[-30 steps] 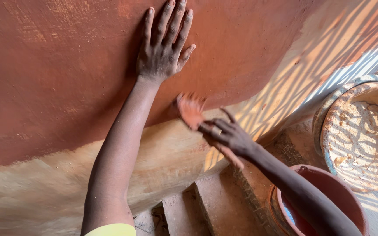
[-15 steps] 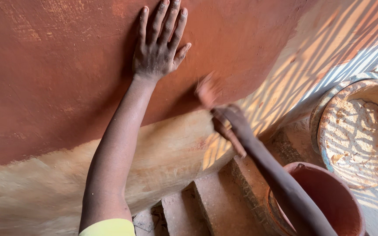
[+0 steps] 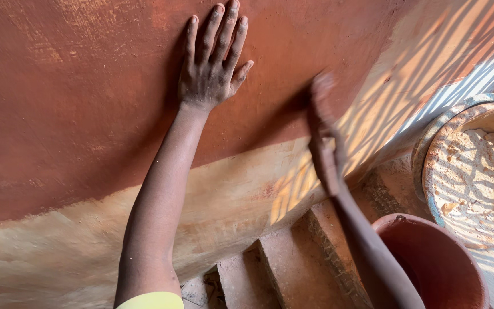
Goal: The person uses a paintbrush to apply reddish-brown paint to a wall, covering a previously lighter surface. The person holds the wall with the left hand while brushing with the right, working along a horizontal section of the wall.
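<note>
While the left hand point(image 3: 212, 68) lies flat on the big curved clay wall point(image 3: 75, 103), its fingers point(image 3: 227, 34) are stretched out straight and slightly spread, clamped on nothing, with the palm pressed against the red-brown coated part. The thumb points off to the right. The left forearm runs down from the wrist toward the bottom edge, where a bit of yellow sleeve point(image 3: 152, 300) shows.

The right hand point(image 3: 326, 154) sits lower and to the right, at the boundary where the dark red coat ends and the paler, tan clay point(image 3: 58, 257) begins. It holds a reddish, blurred thing point(image 3: 320, 91) that reaches up from the hand and touches the wall on the red coat; the blur is too strong to tell what kind of tool it is. Its fingers seem closed around the lower end of that thing, though their exact grip cannot be made out.

Striped sunlight falls across the right part of the wall. Below the right arm stands a red bucket point(image 3: 441, 269), partly hidden by the forearm. Just beside it, further right, is a round basin point(image 3: 430, 143) crusted with pale dried clay. Red-stained bricks point(image 3: 293, 263) lie at the foot of the wall, between the two arms.
</note>
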